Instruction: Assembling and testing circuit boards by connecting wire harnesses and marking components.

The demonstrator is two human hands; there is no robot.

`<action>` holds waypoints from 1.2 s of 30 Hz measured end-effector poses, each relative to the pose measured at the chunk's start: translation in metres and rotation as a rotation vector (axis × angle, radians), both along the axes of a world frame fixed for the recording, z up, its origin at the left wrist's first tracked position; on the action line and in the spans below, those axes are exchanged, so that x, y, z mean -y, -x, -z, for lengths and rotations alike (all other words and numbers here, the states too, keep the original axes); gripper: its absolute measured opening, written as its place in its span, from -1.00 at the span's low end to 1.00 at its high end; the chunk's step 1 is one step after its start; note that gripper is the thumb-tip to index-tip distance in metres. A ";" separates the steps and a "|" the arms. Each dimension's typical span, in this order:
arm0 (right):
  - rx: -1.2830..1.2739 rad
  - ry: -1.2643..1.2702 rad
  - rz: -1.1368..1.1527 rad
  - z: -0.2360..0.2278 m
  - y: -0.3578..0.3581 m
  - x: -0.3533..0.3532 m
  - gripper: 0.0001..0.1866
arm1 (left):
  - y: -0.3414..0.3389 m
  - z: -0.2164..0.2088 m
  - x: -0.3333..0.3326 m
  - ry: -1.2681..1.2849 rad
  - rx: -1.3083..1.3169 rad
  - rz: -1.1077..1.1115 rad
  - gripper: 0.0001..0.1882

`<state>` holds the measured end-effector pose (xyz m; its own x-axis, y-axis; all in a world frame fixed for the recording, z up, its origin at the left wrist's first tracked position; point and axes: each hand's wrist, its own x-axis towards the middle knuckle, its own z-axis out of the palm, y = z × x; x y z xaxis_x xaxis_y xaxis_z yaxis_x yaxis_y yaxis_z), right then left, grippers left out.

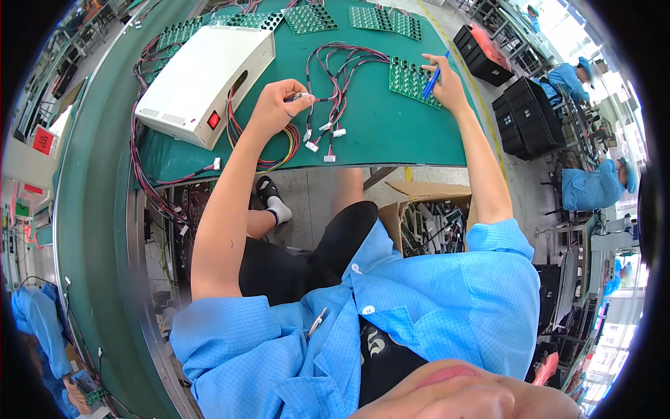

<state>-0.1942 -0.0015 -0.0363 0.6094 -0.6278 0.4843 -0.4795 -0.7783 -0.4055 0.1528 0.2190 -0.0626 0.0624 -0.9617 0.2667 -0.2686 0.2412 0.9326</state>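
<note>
My left hand [278, 108] is closed, its thumb and fingers pinching a white wire connector [301, 98] beside the white metal box. In my right hand [450, 87] a blue pen [431, 84] slants down over a green circuit board [403, 78] with rows of dark round parts. A bundle of black, red and white wires [338, 47] runs from that board toward my left hand. Several loose white connectors [329, 158] of the bundle lie near the table's front edge.
The white metal box [202, 73], with a red switch [213, 121], stands left on the green table [391, 143]. More circuit boards [309, 19] line the far side. Below is a cardboard box [392, 222] of boards; black crates [528, 119] and people in blue are to the right.
</note>
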 end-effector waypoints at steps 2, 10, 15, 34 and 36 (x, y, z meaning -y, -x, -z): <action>0.197 0.307 -0.015 -0.001 -0.007 -0.009 -0.76 | 0.000 -0.002 -0.002 0.001 -0.007 0.001 -0.78; 0.491 -0.592 0.000 0.009 -0.029 -0.063 -0.73 | 0.003 -0.021 -0.002 -0.125 0.079 -0.158 -0.67; 0.544 -0.607 0.108 0.023 -0.037 -0.068 -0.85 | 0.049 -0.042 0.031 0.600 0.819 -0.515 -0.65; 0.430 -0.434 0.319 0.027 -0.030 -0.066 -0.75 | 0.112 0.008 0.098 0.398 0.886 0.091 -0.63; 0.415 -0.428 0.343 0.027 -0.030 -0.066 -0.75 | 0.112 0.008 0.097 0.415 0.869 0.083 -0.63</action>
<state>-0.1638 0.0650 -0.0637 0.1593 -0.9403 0.3009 -0.4086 -0.3403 -0.8469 0.0407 0.1221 -0.0709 -0.3811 -0.7727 0.5076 -0.7919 0.5562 0.2521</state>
